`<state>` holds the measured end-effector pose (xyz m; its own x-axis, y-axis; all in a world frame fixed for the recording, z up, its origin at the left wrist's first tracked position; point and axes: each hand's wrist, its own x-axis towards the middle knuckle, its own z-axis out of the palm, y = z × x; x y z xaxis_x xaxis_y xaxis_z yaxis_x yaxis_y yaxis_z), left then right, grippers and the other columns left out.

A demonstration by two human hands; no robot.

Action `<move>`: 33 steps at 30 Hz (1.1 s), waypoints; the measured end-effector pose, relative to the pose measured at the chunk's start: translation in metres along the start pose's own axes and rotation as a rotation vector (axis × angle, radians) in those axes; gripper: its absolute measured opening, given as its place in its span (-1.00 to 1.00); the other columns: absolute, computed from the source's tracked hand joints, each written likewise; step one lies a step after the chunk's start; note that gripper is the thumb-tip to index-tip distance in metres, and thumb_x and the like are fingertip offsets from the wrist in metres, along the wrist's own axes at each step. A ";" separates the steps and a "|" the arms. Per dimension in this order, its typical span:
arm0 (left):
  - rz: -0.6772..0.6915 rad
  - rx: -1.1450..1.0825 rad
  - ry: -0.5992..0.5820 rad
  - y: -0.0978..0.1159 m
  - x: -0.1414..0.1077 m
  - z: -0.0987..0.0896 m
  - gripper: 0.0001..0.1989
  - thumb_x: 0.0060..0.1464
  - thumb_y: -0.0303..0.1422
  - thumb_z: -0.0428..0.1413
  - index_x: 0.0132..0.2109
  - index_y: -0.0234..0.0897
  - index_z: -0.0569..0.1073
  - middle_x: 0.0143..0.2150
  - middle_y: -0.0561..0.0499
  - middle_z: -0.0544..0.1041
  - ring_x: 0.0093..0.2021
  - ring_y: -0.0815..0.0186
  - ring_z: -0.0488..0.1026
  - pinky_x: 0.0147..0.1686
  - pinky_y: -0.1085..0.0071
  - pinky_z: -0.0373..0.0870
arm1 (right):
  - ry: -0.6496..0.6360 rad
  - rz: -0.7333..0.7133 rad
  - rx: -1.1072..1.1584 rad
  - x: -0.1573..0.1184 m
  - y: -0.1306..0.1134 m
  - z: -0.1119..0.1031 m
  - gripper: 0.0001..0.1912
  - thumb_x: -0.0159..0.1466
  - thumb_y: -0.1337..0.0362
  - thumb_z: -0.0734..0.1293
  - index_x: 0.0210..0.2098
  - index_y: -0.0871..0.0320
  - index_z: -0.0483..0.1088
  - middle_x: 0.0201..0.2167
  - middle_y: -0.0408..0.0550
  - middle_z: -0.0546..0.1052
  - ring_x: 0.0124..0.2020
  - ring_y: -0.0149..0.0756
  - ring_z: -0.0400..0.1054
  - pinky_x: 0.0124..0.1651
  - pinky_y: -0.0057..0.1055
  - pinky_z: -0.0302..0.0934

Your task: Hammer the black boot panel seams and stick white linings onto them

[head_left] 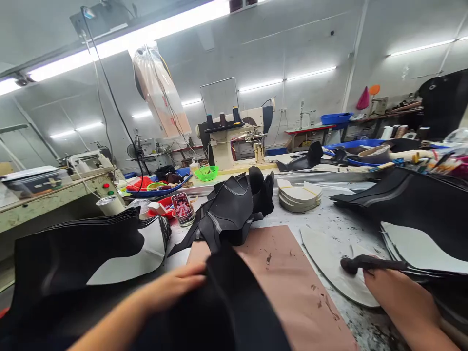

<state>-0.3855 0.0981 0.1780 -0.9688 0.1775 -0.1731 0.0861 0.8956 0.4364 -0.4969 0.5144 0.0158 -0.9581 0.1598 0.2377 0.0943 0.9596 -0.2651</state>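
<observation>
My left hand point(183, 282), slightly blurred, pinches the edge of a black leather piece point(241, 292) in front of me. This piece lies partly over a pinkish-brown mat point(288, 282). My right hand point(404, 295) is closed around a hammer with a dark head point(380, 263), its round face to the left. Under the hammer are white cut pieces point(329, 263) on the table. Beyond the mat rests a heap of stitched black leather parts point(230, 204) with grey marks. How the fingers of my right hand wrap the handle is partly hidden.
Black pieces with white backing point(124, 263) are stacked at left, with another black stack point(413, 209) at right. A bundle of white pieces point(300, 195), a phone point(183, 208), a green basket point(206, 172) and a sewing machine point(226, 151) stand farther back.
</observation>
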 end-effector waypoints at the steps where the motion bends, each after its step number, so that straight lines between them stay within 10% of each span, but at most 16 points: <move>1: 0.052 0.027 -0.093 0.015 0.024 0.019 -0.69 0.15 -0.39 -0.10 -0.01 -0.17 0.41 -0.06 0.09 0.51 -0.11 0.33 0.44 -0.16 0.43 0.38 | 0.023 0.021 -0.015 -0.002 -0.004 -0.003 -0.65 0.23 0.29 0.06 -0.38 0.11 0.46 -0.61 0.04 0.45 -0.67 -0.19 0.29 -0.62 -0.37 -0.02; 5: 0.164 0.138 -0.119 0.062 0.099 0.107 -0.72 0.13 -0.44 -0.10 -0.08 -0.29 0.44 -0.15 -0.08 0.53 -0.13 0.20 0.44 -0.12 0.29 0.36 | 0.116 -0.021 -0.047 -0.010 -0.022 -0.024 -0.69 0.24 0.29 0.08 -0.22 0.09 0.43 -0.46 0.00 0.50 -0.52 -0.15 0.36 -0.53 -0.36 0.03; 9: 0.382 0.228 -0.031 0.065 0.123 0.148 -0.54 0.12 -0.55 -0.17 0.14 -0.21 0.28 0.17 -0.17 0.30 0.16 0.06 0.21 0.11 0.03 0.11 | 0.057 -0.303 0.185 -0.020 -0.042 -0.052 -0.70 0.13 0.43 0.12 -0.28 0.09 0.42 -0.34 -0.09 0.53 -0.30 -0.22 0.40 -0.30 -0.42 0.15; 16: 0.668 0.449 0.023 0.052 0.131 0.156 -0.37 -0.11 -0.67 -0.13 0.15 -0.23 0.29 0.15 -0.12 0.34 0.09 0.13 0.31 0.00 0.19 0.33 | -0.557 -0.493 0.005 -0.033 -0.069 -0.088 -0.80 0.00 0.48 0.26 -0.44 0.11 0.45 -0.51 -0.12 0.54 -0.46 -0.27 0.41 -0.47 -0.49 0.04; 22: 0.647 0.366 -0.142 0.079 0.163 0.132 -0.78 0.06 -0.50 -0.02 -0.20 -0.22 0.48 -0.23 -0.04 0.51 -0.22 0.15 0.44 -0.20 0.18 0.38 | -0.469 -0.337 -0.156 -0.003 -0.085 -0.082 -0.71 0.12 0.50 0.16 -0.23 0.17 0.41 -0.36 -0.01 0.55 -0.35 -0.20 0.44 -0.47 -0.43 0.01; 33: 0.932 0.025 0.232 0.049 0.182 0.159 -0.80 0.19 -0.47 -0.09 -0.20 -0.26 0.43 -0.35 0.00 0.48 -0.36 0.31 0.41 -0.38 0.40 0.35 | -0.499 -0.371 -0.252 0.010 -0.080 -0.065 -0.74 0.12 0.45 0.18 -0.27 0.16 0.43 -0.40 -0.02 0.55 -0.40 -0.20 0.44 -0.55 -0.41 -0.09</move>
<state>-0.5210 0.2388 0.0277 -0.5300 0.7401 0.4139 0.8474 0.4440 0.2911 -0.4963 0.4540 0.1003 -0.9436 -0.2594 -0.2060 -0.2633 0.9647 -0.0086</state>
